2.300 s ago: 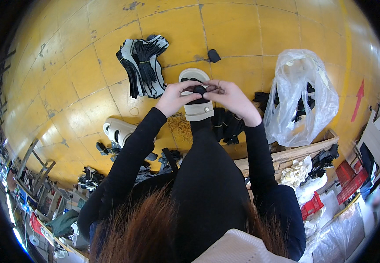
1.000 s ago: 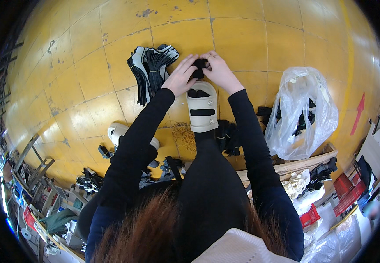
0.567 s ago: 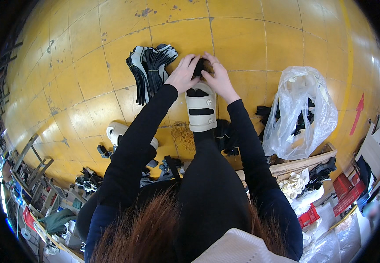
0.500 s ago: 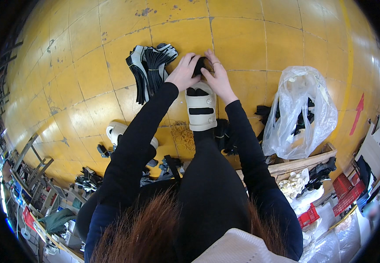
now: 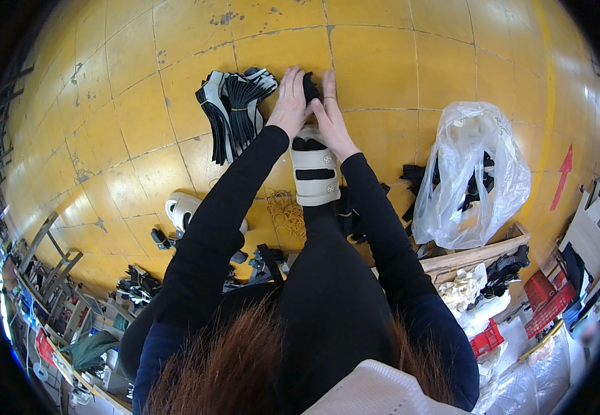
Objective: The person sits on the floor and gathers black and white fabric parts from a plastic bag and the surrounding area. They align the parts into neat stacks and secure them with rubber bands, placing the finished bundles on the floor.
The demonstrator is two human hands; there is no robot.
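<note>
Ahead of my foot, my left hand (image 5: 289, 102) and my right hand (image 5: 331, 119) press in from both sides on a small stack of black pieces (image 5: 310, 88). Their fingers point forward along it, and its lower part is hidden by my hands. Just behind them is the cream sandal (image 5: 317, 181) on my foot, with wide straps and round buckles. Left of my left hand lie bundles of black and grey strips (image 5: 239, 104), tied round the middle. A tangle of yellowish rubber bands (image 5: 286, 213) rests on the floor left of the sandal.
A clear plastic bag (image 5: 473, 173) with black pieces in it stands at the right, behind a wooden crate edge (image 5: 480, 257). More black pieces (image 5: 355, 214) lie right of my foot. The other cream sandal (image 5: 181, 206) shows past my left sleeve. Yellow tiles (image 5: 383, 69) cover the floor.
Both hands have shifted slightly, and their fingers have straightened forward along the sides of the black pieces. The bundles, rubber bands and bag stay where they were.
</note>
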